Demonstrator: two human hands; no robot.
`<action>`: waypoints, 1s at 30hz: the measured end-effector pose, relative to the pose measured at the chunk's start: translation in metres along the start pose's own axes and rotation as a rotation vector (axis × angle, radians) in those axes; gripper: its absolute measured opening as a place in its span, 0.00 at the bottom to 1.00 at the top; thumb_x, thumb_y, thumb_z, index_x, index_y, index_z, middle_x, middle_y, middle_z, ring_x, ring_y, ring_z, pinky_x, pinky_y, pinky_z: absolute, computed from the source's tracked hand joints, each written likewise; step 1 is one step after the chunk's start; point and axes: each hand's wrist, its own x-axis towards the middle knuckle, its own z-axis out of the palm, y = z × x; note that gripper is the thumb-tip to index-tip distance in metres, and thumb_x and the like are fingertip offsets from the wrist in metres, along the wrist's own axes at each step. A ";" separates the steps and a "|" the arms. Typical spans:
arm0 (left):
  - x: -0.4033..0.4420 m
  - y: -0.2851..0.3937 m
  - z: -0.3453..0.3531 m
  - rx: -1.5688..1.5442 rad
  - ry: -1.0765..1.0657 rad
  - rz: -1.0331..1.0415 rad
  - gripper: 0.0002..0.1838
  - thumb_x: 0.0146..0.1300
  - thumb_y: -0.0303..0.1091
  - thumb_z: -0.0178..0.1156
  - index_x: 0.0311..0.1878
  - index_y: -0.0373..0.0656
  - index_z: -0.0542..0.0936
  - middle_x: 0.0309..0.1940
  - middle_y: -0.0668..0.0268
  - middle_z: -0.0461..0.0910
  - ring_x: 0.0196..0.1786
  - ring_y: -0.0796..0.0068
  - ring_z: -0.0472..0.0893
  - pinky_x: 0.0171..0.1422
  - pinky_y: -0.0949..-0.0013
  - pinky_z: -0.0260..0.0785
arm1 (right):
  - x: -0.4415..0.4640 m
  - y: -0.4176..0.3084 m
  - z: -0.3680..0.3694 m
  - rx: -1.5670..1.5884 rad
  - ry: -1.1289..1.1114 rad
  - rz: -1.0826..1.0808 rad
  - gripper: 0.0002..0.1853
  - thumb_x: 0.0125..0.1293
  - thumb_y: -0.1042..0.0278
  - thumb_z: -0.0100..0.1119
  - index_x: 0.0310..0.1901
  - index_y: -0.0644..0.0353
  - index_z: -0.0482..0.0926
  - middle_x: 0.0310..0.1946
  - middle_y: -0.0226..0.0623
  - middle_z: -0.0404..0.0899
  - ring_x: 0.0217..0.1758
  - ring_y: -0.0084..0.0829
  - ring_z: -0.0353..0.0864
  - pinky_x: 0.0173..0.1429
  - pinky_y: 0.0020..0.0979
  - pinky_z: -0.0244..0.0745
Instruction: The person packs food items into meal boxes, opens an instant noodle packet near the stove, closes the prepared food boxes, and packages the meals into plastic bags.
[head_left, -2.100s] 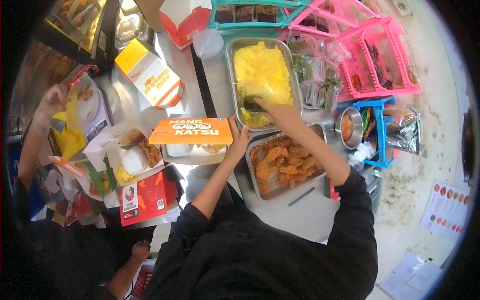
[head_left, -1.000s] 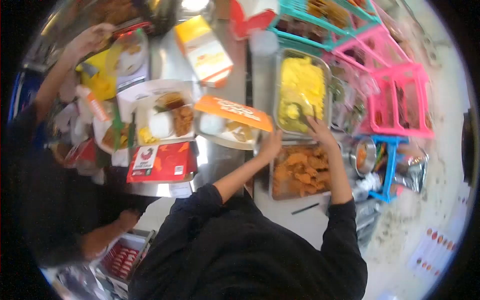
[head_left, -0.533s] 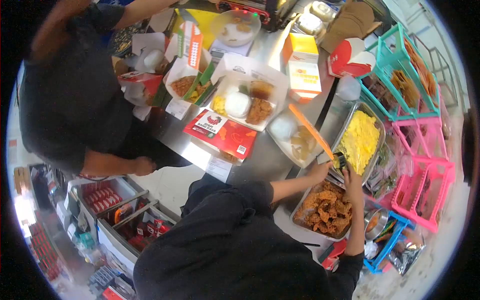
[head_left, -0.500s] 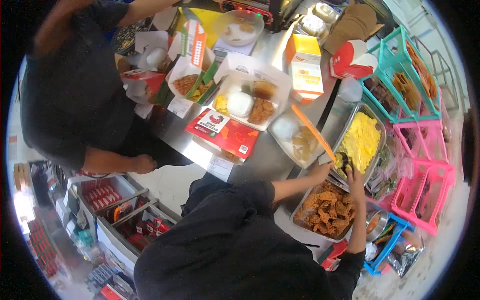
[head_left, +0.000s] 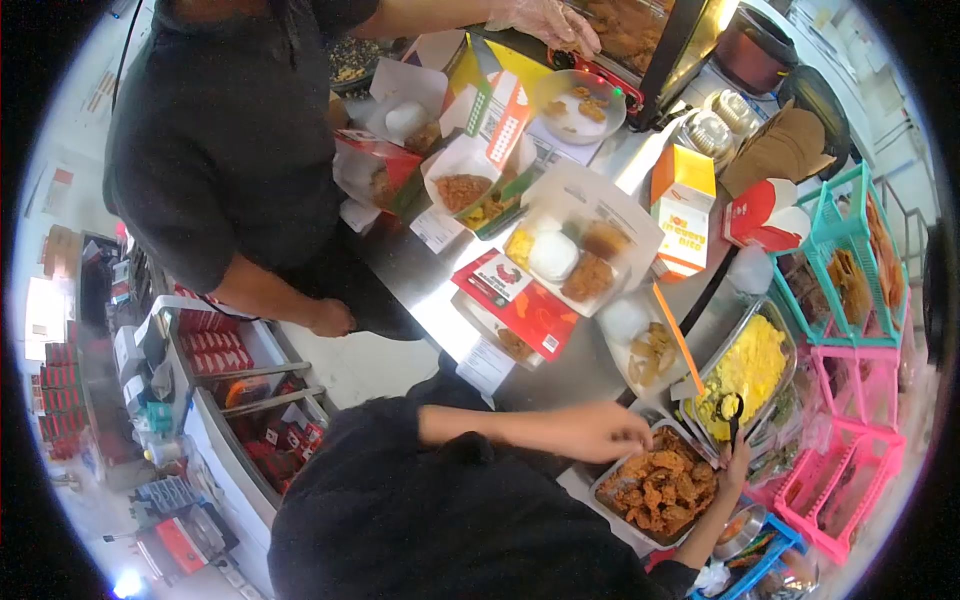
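My right hand point(head_left: 738, 465) grips a black serving utensil point(head_left: 735, 412) with a looped end. It reaches over the near edge of the metal tray of yellow scrambled egg point(head_left: 755, 355); whether it is tongs or a spoon is not clear. Over the left rim of the tray of fried chicken pieces point(head_left: 662, 485), my left hand point(head_left: 610, 432) is loosely curled, fingers apart, with nothing visible in it. Beyond it lies an open box with rice and a pale brown food point(head_left: 650, 350), its orange edge strip point(head_left: 678, 335) leaning towards the egg.
Filled meal boxes point(head_left: 575, 250) line the steel counter, with a yellow-white carton point(head_left: 684, 205) behind. Teal point(head_left: 845, 260) and pink baskets point(head_left: 835, 480) stand on the right. Across the counter's left side, another person point(head_left: 220, 150) stands with a gloved hand point(head_left: 545, 22) near the display case.
My left hand has moved from the egg tray's edge back left over the chicken tray. My right hand stays by the egg with the utensil. The view has shifted; the other person's gloved hand now shows.
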 end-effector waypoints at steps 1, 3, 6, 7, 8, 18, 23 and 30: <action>-0.022 0.012 -0.026 -0.065 0.185 -0.017 0.12 0.57 0.35 0.54 0.41 0.41 0.76 0.38 0.57 0.78 0.43 0.64 0.78 0.47 0.63 0.68 | 0.000 0.004 -0.001 0.013 -0.003 0.015 0.14 0.65 0.53 0.49 0.28 0.51 0.65 0.12 0.19 0.58 0.10 0.14 0.52 0.13 0.20 0.44; -0.059 -0.003 -0.084 0.079 0.776 0.096 0.10 0.57 0.34 0.55 0.40 0.41 0.76 0.37 0.63 0.78 0.42 0.72 0.77 0.47 0.68 0.68 | 0.002 0.015 0.004 0.063 0.113 -0.002 0.15 0.65 0.50 0.48 0.28 0.50 0.65 0.11 0.18 0.57 0.10 0.13 0.52 0.14 0.20 0.45; -0.084 0.001 -0.221 0.279 1.310 0.288 0.11 0.64 0.31 0.46 0.46 0.37 0.74 0.43 0.63 0.76 0.47 0.76 0.74 0.52 0.72 0.65 | -0.007 0.007 0.019 0.149 0.111 -0.017 0.16 0.65 0.47 0.47 0.29 0.51 0.66 0.13 0.18 0.59 0.11 0.14 0.53 0.15 0.20 0.46; -0.084 -0.001 -0.261 0.031 1.424 0.294 0.13 0.63 0.29 0.46 0.47 0.36 0.73 0.41 0.62 0.77 0.45 0.73 0.76 0.50 0.70 0.67 | -0.009 0.006 0.025 0.168 0.174 -0.018 0.16 0.64 0.47 0.48 0.30 0.51 0.66 0.13 0.18 0.59 0.11 0.14 0.52 0.15 0.19 0.45; -0.089 -0.029 -0.322 -0.287 1.435 0.370 0.13 0.62 0.28 0.46 0.48 0.36 0.72 0.41 0.61 0.77 0.43 0.72 0.76 0.49 0.70 0.67 | -0.011 0.006 0.031 0.190 0.238 -0.019 0.16 0.64 0.48 0.48 0.31 0.51 0.66 0.13 0.17 0.58 0.11 0.13 0.52 0.14 0.19 0.45; -0.167 -0.185 -0.655 -0.990 1.770 0.409 0.13 0.61 0.30 0.47 0.49 0.39 0.72 0.44 0.61 0.75 0.45 0.70 0.75 0.48 0.67 0.69 | -0.032 -0.018 0.090 0.401 0.544 -0.074 0.16 0.67 0.52 0.45 0.25 0.50 0.63 0.09 0.18 0.50 0.10 0.13 0.46 0.13 0.19 0.41; -0.176 -0.221 -0.706 -0.966 1.797 0.349 0.14 0.61 0.32 0.48 0.49 0.42 0.71 0.46 0.62 0.75 0.47 0.69 0.73 0.48 0.66 0.69 | -0.040 -0.014 0.088 0.455 0.728 -0.026 0.15 0.67 0.53 0.45 0.32 0.56 0.69 0.09 0.19 0.49 0.10 0.14 0.44 0.13 0.19 0.41; -0.204 -0.243 -0.692 -0.974 1.810 0.339 0.14 0.60 0.34 0.49 0.50 0.45 0.71 0.48 0.62 0.74 0.49 0.69 0.72 0.47 0.64 0.70 | -0.056 -0.005 0.078 0.482 0.722 -0.041 0.14 0.66 0.53 0.48 0.29 0.53 0.64 0.13 0.21 0.54 0.11 0.15 0.49 0.13 0.19 0.43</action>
